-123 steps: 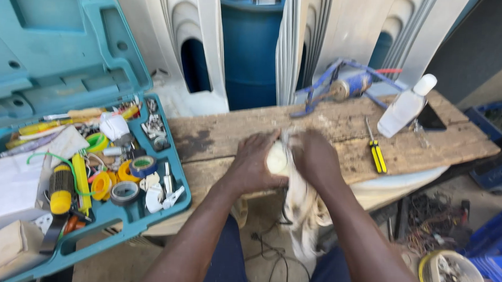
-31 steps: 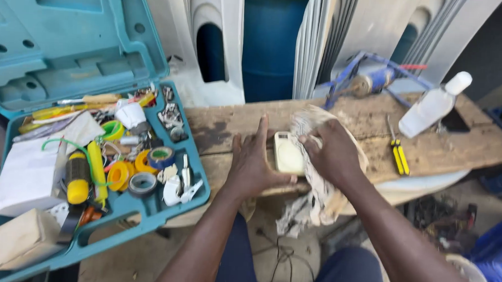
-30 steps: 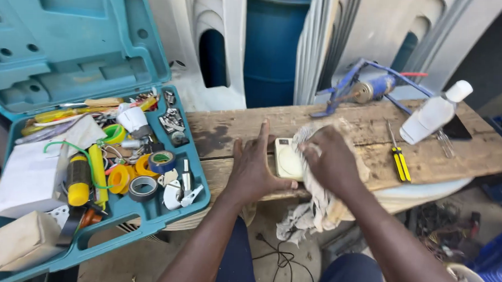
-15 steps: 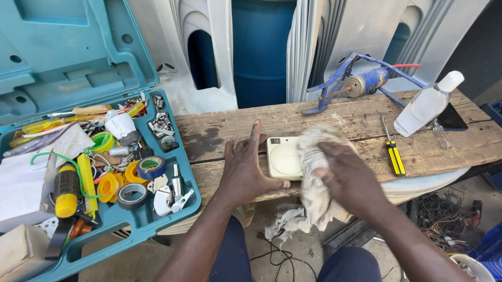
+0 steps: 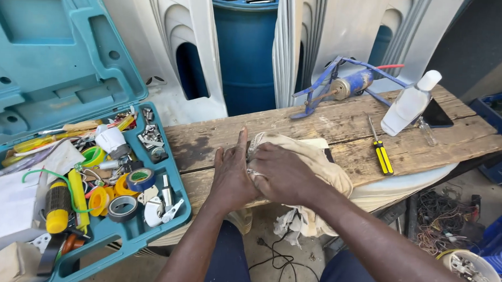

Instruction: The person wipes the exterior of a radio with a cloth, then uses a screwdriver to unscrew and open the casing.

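My left hand lies flat on the wooden bench, fingers stretched out, its edge against a bundle of beige cloth. My right hand presses down on that cloth and grips it just right of the left hand. The cloth covers the pale rectangular object seen earlier; only a light corner peeks out. Part of the cloth hangs off the bench's front edge.
An open teal tool case with tape rolls and small tools stands at the left. On the bench lie a yellow-handled screwdriver, a white squeeze bottle, a dark phone and a blue metal tool. A blue barrel stands behind.
My right hand has dragged the cloth leftward over the pale rectangular object, which is now covered. My left hand has stayed beside it on the bench.
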